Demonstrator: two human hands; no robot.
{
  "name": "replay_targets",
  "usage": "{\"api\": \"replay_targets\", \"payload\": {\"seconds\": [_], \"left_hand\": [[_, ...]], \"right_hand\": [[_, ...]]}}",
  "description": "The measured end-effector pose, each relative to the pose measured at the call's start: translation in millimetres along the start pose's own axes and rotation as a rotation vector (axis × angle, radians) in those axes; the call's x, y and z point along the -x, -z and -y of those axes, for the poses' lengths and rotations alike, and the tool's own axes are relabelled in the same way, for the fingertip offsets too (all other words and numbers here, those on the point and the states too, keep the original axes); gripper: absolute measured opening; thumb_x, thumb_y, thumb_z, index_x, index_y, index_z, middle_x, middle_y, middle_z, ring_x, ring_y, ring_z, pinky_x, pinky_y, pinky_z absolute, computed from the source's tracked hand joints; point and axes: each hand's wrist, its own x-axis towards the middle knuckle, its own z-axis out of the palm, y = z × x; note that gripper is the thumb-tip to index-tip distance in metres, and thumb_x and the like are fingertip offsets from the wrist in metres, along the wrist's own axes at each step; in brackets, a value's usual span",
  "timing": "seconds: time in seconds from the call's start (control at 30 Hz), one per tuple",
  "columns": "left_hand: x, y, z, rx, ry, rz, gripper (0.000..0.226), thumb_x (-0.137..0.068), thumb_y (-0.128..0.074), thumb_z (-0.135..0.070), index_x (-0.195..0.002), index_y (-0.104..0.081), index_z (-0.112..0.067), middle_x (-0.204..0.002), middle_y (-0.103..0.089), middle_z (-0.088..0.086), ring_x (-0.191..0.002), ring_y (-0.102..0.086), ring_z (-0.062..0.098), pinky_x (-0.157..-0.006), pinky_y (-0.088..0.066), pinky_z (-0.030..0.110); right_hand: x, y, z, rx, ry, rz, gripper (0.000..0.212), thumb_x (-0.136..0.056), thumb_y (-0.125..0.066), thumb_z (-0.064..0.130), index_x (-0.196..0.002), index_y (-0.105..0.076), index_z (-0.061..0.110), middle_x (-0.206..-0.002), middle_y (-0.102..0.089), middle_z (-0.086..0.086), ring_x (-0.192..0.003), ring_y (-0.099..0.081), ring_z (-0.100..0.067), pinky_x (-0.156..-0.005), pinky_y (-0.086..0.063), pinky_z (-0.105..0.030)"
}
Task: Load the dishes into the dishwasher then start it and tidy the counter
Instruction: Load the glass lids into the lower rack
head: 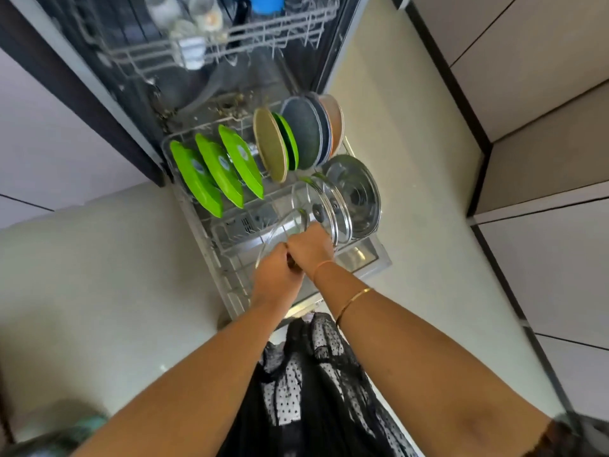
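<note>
Gripping a glass lid together, the left hand and right hand meet with fingers curled round its near edge; the lid is tilted over the front of the lower rack, which is pulled out of the open dishwasher; just beyond the right hand a second glass lid stands on edge, with a steel lid behind it; three green plates lean in a row on the left of the rack, and a row of round plates stands upright at the back right; the upper rack holds blurred glasses; the floor is pale and smooth; pale cupboard fronts with dark edging line the right side.
</note>
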Motion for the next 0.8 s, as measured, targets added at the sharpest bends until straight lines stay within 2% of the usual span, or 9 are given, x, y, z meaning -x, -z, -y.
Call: {"api": "replay_targets", "payload": {"seconds": [0.03, 0.1, 0.17, 0.23, 0.33, 0.43, 0.57, 0.7, 0.8], "left_hand": [[-5.4, -4.0, 5.0, 0.036, -0.006, 0.046, 0.009, -0.087, -0.061, -0.013, -0.092, -0.055, -0.015, -0.077, -0.055, -0.014, -0.076, -0.053, 0.011, -0.050, -0.031, 0.011], [-21.7, -10.9, 19.7, 0.080, -0.013, 0.180, 0.030, -0.082, -0.070, -0.016, -0.109, -0.058, -0.017, -0.100, -0.058, -0.014, -0.093, -0.051, 0.003, -0.068, -0.035, 0.004], [-38.8, -12.6, 38.4, 0.070, 0.035, 0.245, 0.041, -0.080, -0.071, -0.017, -0.118, -0.057, -0.017, -0.117, -0.057, -0.009, -0.108, -0.050, 0.004, -0.088, -0.037, 0.015], [-55.5, -11.3, 58.4, 0.061, 0.100, 0.223, 0.042, -0.083, -0.067, -0.016, -0.123, -0.055, -0.017, -0.127, -0.055, -0.006, -0.117, -0.050, 0.007, -0.095, -0.036, 0.019], [-81.2, -10.3, 84.7, 0.034, 0.194, 0.149, 0.039, -0.089, -0.060, -0.022, -0.127, -0.052, -0.021, -0.134, -0.052, -0.005, -0.107, -0.055, 0.003, -0.083, -0.037, 0.011], [-102.0, -16.0, 101.2, 0.029, 0.255, 0.095, 0.041, -0.089, -0.059, -0.027, -0.129, -0.051, -0.021, -0.135, -0.051, -0.002, -0.120, -0.050, 0.014, -0.091, -0.033, 0.021], [-116.7, -31.6, 109.1, 0.074, 0.270, 0.056, 0.040, -0.089, -0.059, -0.028, -0.127, -0.052, -0.020, -0.133, -0.053, -0.001, -0.119, -0.051, 0.015, -0.095, -0.038, 0.027], [-120.3, -46.9, 110.4, 0.109, 0.256, 0.041, 0.039, -0.088, -0.060, -0.026, -0.126, -0.053, -0.018, -0.131, -0.055, 0.000, -0.117, -0.052, 0.015, -0.090, -0.038, 0.024], [-120.3, -55.8, 113.6, 0.088, 0.246, 0.050, 0.039, -0.089, -0.059, -0.026, -0.127, -0.052, -0.018, -0.132, -0.054, 0.000, -0.116, -0.051, 0.014, -0.086, -0.035, 0.021]], "right_hand": [[-10.7, -2.6, -5.3, 0.015, 0.008, -0.003, 0.031, -0.087, -0.052, 0.011, -0.116, -0.051, 0.003, -0.109, -0.062, -0.016, -0.099, -0.061, -0.031, -0.073, -0.047, -0.033], [-35.9, -10.0, -15.8, 0.079, 0.043, -0.012, 0.030, -0.088, -0.052, 0.013, -0.117, -0.050, 0.004, -0.106, -0.064, -0.015, -0.098, -0.062, -0.031, -0.077, -0.051, -0.036], [-58.9, -15.9, -25.1, 0.151, 0.087, -0.063, 0.031, -0.092, -0.051, 0.017, -0.121, -0.049, 0.008, -0.106, -0.065, -0.014, -0.098, -0.063, -0.032, -0.083, -0.053, -0.042], [-79.8, -17.9, -32.2, 0.221, 0.142, -0.119, 0.031, -0.094, -0.047, 0.017, -0.124, -0.048, 0.010, -0.103, -0.065, -0.014, -0.096, -0.063, -0.033, -0.083, -0.054, -0.045], [-108.8, -17.0, -36.2, 0.346, 0.184, -0.166, 0.036, -0.097, -0.042, 0.015, -0.132, -0.041, 0.010, -0.105, -0.063, -0.014, -0.095, -0.060, -0.031, -0.076, -0.048, -0.035], [-131.3, -18.5, -37.9, 0.446, 0.238, -0.192, 0.040, -0.096, -0.041, 0.012, -0.135, -0.037, 0.010, -0.107, -0.064, -0.017, -0.097, -0.061, -0.034, -0.078, -0.048, -0.041], [-152.8, -24.8, -42.5, 0.499, 0.280, -0.198, 0.041, -0.096, -0.042, 0.012, -0.137, -0.037, 0.010, -0.106, -0.064, -0.019, -0.097, -0.062, -0.037, -0.079, -0.049, -0.043], [-166.0, -28.4, -48.0, 0.519, 0.313, -0.200, 0.039, -0.096, -0.041, 0.011, -0.135, -0.037, 0.009, -0.101, -0.065, -0.017, -0.093, -0.062, -0.036, -0.073, -0.046, -0.039], [-169.9, -28.4, -49.4, 0.464, 0.312, -0.198, 0.039, -0.096, -0.042, 0.012, -0.135, -0.037, 0.009, -0.099, -0.065, -0.017, -0.092, -0.063, -0.036, -0.079, -0.052, -0.044]]}}
